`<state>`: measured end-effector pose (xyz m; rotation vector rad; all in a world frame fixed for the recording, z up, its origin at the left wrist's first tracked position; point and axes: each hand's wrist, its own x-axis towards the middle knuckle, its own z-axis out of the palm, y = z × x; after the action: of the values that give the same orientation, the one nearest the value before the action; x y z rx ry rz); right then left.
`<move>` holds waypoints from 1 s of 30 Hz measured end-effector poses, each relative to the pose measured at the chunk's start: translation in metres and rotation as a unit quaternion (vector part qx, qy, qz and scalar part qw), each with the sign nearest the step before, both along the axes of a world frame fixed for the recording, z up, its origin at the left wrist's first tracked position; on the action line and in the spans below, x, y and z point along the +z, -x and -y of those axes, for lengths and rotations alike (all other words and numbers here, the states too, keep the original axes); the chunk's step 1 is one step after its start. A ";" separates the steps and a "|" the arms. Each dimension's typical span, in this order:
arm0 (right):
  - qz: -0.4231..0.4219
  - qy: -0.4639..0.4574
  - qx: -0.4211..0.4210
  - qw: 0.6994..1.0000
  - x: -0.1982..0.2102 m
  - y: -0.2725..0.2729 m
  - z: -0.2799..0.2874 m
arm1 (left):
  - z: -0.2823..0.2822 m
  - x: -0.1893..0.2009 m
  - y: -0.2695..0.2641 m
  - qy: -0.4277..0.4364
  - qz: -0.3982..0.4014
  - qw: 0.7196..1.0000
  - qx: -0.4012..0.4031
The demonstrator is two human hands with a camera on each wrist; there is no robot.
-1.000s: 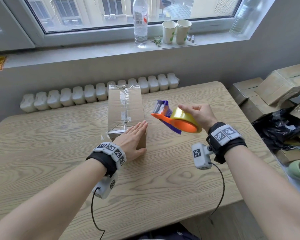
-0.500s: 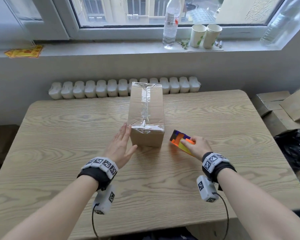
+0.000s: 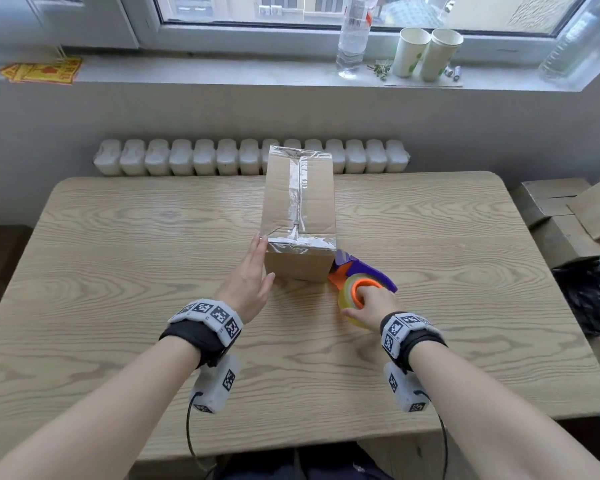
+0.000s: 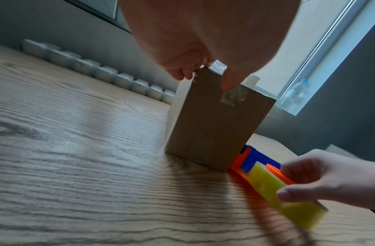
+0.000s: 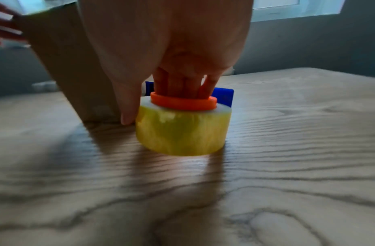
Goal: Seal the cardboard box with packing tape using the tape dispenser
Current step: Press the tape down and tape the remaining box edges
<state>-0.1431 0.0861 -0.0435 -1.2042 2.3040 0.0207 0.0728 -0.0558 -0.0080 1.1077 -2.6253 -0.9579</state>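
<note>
hands: left hand (image 3: 248, 282) flat against box (image 3: 300, 216), right hand (image 3: 373, 303) gripping tape dispenser (image 3: 355, 282).

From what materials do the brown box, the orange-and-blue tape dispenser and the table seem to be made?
Brown box: matte cardboard, with glossy clear tape wrinkled along its seams.
Orange-and-blue tape dispenser: smooth, bright, probably plastic; its yellowish roll looks translucent.
Table: light wood grain, matte; maybe laminate.

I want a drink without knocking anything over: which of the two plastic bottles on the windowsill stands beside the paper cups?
The upright clear bottle just left of the two paper cups; the other bottle stands apart at the sill's far right corner.
</note>
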 end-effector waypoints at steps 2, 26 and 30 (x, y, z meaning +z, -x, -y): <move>-0.027 -0.038 0.042 0.998 0.000 -0.004 0.001 | 0.000 0.002 -0.001 -0.004 0.000 1.000 0.001; 0.130 0.204 -0.038 0.970 0.055 -0.046 0.031 | -0.006 0.008 0.014 -0.034 -0.050 0.992 0.109; 0.053 0.236 -0.026 0.970 0.060 -0.033 0.039 | 0.003 0.020 0.014 0.014 -0.062 0.986 0.156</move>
<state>-0.1100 0.0473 0.0164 -1.3249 2.3140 -0.6289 0.0586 -0.0584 0.0120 1.3535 -2.2702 -0.8878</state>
